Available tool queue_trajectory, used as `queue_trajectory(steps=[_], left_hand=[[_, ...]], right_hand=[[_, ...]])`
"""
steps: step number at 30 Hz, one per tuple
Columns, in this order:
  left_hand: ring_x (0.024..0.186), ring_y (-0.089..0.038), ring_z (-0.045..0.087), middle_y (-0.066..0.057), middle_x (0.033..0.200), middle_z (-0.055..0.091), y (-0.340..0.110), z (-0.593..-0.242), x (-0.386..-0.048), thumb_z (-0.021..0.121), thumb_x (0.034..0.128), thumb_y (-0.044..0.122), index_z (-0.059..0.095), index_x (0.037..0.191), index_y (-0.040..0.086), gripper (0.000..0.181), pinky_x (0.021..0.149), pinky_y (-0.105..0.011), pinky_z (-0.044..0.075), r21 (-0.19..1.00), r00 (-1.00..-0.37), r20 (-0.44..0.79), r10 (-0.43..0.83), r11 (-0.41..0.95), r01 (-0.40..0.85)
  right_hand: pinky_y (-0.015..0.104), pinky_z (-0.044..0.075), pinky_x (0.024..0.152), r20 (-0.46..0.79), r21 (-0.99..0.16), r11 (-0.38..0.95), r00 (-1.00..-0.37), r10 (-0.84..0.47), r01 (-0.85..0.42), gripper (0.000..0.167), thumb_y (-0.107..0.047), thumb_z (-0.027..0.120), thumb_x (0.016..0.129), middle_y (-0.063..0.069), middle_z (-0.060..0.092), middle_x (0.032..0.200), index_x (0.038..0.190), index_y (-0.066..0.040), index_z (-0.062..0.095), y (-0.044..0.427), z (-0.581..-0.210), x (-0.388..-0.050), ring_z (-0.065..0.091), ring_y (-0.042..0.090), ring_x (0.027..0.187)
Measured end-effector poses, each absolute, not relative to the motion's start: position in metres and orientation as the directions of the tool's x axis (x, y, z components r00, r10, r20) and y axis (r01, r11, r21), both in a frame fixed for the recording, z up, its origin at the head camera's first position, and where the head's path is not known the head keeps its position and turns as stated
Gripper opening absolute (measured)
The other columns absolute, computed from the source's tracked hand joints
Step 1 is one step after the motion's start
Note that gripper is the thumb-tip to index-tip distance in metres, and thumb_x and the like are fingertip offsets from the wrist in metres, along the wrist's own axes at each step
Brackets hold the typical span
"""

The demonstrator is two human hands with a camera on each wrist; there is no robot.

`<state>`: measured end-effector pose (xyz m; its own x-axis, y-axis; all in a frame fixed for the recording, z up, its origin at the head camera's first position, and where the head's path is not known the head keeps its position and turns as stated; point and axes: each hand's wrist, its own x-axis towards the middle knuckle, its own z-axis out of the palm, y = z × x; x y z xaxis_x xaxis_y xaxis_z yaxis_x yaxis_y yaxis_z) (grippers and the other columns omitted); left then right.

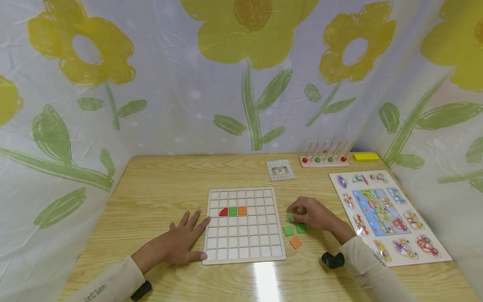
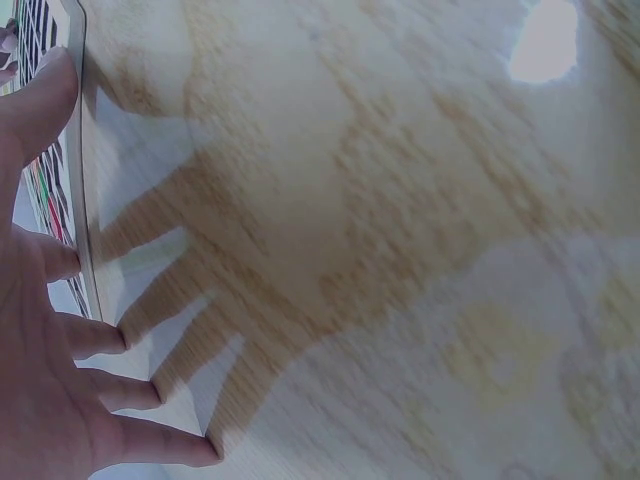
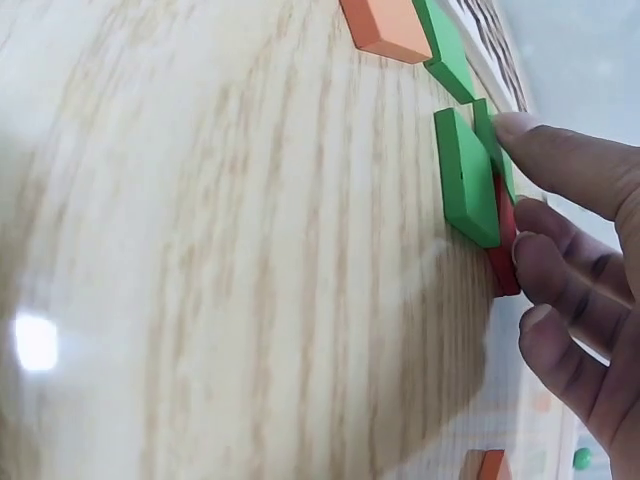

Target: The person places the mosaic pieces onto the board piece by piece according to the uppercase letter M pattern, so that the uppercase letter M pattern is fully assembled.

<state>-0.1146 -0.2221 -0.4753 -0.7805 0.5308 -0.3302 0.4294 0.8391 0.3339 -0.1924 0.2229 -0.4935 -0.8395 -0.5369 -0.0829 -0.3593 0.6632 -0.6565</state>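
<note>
So the right hand (image 1: 311,214) is bent down over the loose bits just right of the board (image 1: 243,230), thumb on a green tile (image 1: 289,217) and other fingertips down by a red piece (image 3: 507,260) right next to it. Can't tell if anything's properly pinched or just touched. Left hand (image 1: 181,243) is spread out on the table, gripping nothing, tips at the board's left edge. A red wedge (image 1: 224,212), green square (image 1: 232,211) and orange square (image 1: 242,210) sit in a row on the board. My tip — pinch one bit by opposite edges and lift straight up, because those pieces crowd each other and a sideways drag would probably scatter them (annoying, trust me). A light left press should steady the board. As for writing, the left sleeve (image 1: 103,283) says something like "Let's S…" — rest's too blurry, and the right sleeve's (image 1: 377,272) print is unreadable.
</note>
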Motion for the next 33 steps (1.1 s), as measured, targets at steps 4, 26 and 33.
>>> queue_trajectory(steps=[4, 26, 33], left_hand=[[0.147, -0.06, 0.009, -0.027, 0.166, 0.006, -0.2226, -0.4758, -0.1145, 0.055, 0.0894, 0.072, 0.016, 0.162, 0.013, 0.101, 0.096, -0.087, 0.021, 0.336, -0.781, -0.329, 0.531, 0.839, 0.429], [0.147, -0.06, 0.01, -0.027, 0.166, 0.006, -0.2226, -0.4785, -0.1159, 0.053, 0.0889, 0.074, 0.015, 0.163, 0.015, 0.102, 0.097, -0.086, 0.023, 0.321, -0.779, -0.337, 0.53, 0.842, 0.434], [0.147, -0.061, 0.011, -0.027, 0.166, 0.008, -0.2224, -0.4775, -0.1154, 0.054, 0.0888, 0.074, 0.016, 0.162, 0.014, 0.102, 0.096, -0.086, 0.023, 0.328, -0.781, -0.325, 0.533, 0.838, 0.435]], right_hand=[[0.025, 0.046, 0.071, -0.095, -0.648, 0.668, -0.832, -0.547, -0.366, 0.028, -0.029, 0.077, 0.09, -0.006, 0.068, 0.102, 0.114, -0.016, 0.075, 0.22, -0.4912, -0.1923, 0.053, 0.01, 0.079], [0.035, 0.05, 0.088, -0.101, -0.634, 0.675, -0.825, -0.556, -0.377, 0.019, -0.024, 0.076, 0.091, -0.007, 0.066, 0.103, 0.109, -0.017, 0.078, 0.2143, -0.4893, -0.1918, 0.062, 0.014, 0.099], [0.038, 0.052, 0.087, -0.073, -0.635, 0.66, -0.82, -0.567, -0.401, 0.015, -0.023, 0.076, 0.091, -0.004, 0.067, 0.103, 0.104, -0.017, 0.075, 0.213, -0.4917, -0.1924, 0.061, 0.015, 0.096]])
